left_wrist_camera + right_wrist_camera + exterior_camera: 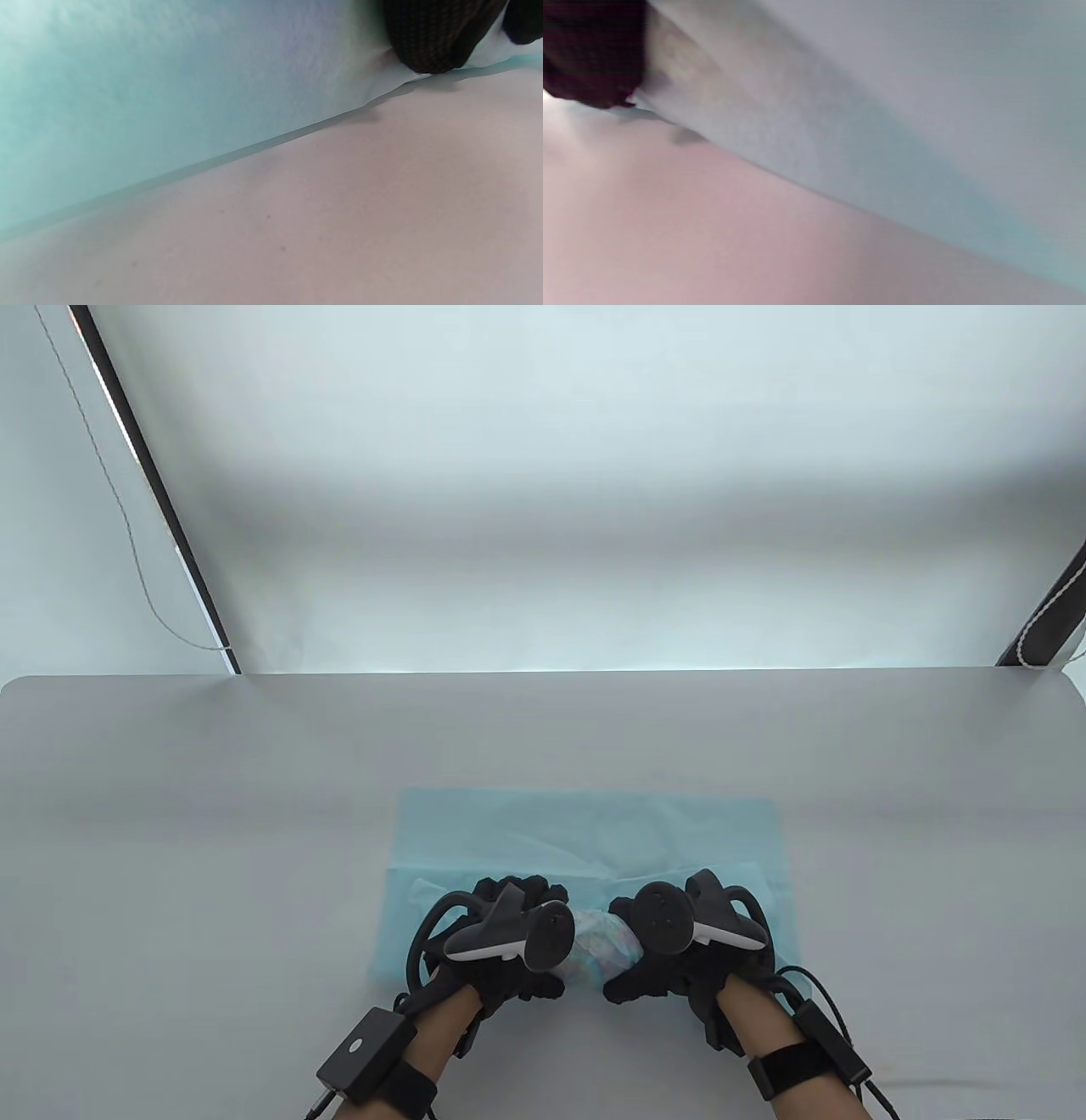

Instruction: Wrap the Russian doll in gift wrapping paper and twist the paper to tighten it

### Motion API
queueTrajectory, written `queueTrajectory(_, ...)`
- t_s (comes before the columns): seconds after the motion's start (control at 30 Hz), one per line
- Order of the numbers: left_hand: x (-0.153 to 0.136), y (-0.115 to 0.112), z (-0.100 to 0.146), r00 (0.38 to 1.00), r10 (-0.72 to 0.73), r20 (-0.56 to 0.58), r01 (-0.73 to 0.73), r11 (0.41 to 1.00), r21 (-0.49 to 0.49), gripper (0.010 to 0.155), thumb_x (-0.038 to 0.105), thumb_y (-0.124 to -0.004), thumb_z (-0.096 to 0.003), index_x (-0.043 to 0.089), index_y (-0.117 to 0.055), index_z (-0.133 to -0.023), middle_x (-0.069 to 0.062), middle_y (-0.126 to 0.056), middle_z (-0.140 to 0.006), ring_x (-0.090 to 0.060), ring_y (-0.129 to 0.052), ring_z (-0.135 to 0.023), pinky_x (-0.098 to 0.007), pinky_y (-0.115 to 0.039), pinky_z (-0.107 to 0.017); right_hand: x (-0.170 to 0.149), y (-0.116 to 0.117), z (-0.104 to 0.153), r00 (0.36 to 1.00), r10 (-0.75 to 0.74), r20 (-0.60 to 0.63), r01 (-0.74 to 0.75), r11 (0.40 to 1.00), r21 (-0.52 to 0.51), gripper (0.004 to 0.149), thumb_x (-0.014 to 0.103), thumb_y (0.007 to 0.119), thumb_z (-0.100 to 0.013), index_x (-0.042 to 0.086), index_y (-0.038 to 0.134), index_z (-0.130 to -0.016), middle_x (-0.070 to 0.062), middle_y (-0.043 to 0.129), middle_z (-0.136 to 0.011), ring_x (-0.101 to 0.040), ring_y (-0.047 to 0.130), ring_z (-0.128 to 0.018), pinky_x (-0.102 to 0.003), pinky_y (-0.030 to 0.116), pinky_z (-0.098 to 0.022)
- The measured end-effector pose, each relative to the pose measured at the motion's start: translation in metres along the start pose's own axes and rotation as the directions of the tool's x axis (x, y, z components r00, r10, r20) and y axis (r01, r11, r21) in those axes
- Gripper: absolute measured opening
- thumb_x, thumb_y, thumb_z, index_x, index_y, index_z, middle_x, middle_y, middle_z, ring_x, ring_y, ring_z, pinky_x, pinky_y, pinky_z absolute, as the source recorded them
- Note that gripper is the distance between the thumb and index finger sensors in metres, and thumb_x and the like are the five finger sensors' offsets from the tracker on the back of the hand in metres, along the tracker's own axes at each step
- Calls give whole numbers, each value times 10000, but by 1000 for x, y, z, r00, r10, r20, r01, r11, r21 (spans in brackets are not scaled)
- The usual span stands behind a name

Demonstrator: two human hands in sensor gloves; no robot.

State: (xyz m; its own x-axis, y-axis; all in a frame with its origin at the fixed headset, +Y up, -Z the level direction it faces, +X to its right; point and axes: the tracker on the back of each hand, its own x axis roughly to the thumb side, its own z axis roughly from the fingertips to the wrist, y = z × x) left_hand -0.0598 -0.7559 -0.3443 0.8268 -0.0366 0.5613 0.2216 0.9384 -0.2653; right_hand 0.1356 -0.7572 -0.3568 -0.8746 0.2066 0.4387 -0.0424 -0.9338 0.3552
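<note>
Table view: Russian doll (601, 948) lying on its side under pale blue gift wrapping paper (594, 831) at near edge of bench (212, 814), between left hand (501, 937) and right hand (679, 937); both grips curled onto paper at doll's ends. Thin, soft, tear-prone sheet; light, hard, likely slippery doll — best pinched just beyond each end. Left wrist view: gloved fingertip (432, 38) pressing paper edge. Right wrist view: blurred; paper on bench, grip unclear.

No text, label, brand, number or sign can be read in any view; every surface in sight is unmarked or too blurred to tell.
</note>
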Motion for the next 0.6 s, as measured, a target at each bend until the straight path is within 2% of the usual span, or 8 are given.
queueTrajectory(0.1,0,0,-1,999,-34,-1,34,997,73,1093,632,-901,-395,204,-218,-1133,-175,-482,-1233,-446,-604,-1077,-687,-471,-759,-2,-1,-1,998,-51,-26,52,998,46,1062,711,908,-420,93,526,-1194,-220,804,-1075,-403,838,-913,-661,636,-745)
queueTrajectory(0.2,-4,-1,0,999,-5,34,1,993,116,1095,690,-916,-365,215,-326,-1155,-154,-602,-1201,-410,-729,-997,-673,-561,-725,0,-1,-1,999,-28,-22,30,996,85,1065,701,892,-436,95,479,-1208,-234,757,-1111,-411,813,-943,-668,615,-756)
queueTrajectory(0.4,-11,6,-3,996,69,50,-70,997,32,1106,763,-898,-337,177,-447,-1159,-139,-751,-1125,-380,-846,-878,-654,-646,-678,13,0,-1,987,159,3,-159,986,53,1103,663,903,-433,103,379,-1226,-264,611,-1208,-470,692,-1059,-700,546,-781)
queueTrajectory(0.5,-17,5,-4,987,153,48,-150,988,-44,1105,776,-891,-338,159,-474,-1154,-138,-781,-1104,-379,-861,-861,-653,-658,-669,19,1,0,973,226,53,-226,974,-4,1093,652,915,-420,112,394,-1214,-223,651,-1179,-437,713,-1044,-682,562,-785)
queueTrajectory(0.6,-20,4,-3,982,183,57,-178,980,-85,1101,774,-887,-346,165,-466,-1159,-131,-767,-1115,-381,-841,-887,-655,-642,-679,19,2,-1,979,192,66,-192,981,-8,1073,680,921,-405,107,468,-1191,-209,749,-1109,-407,812,-947,-655,619,-767)
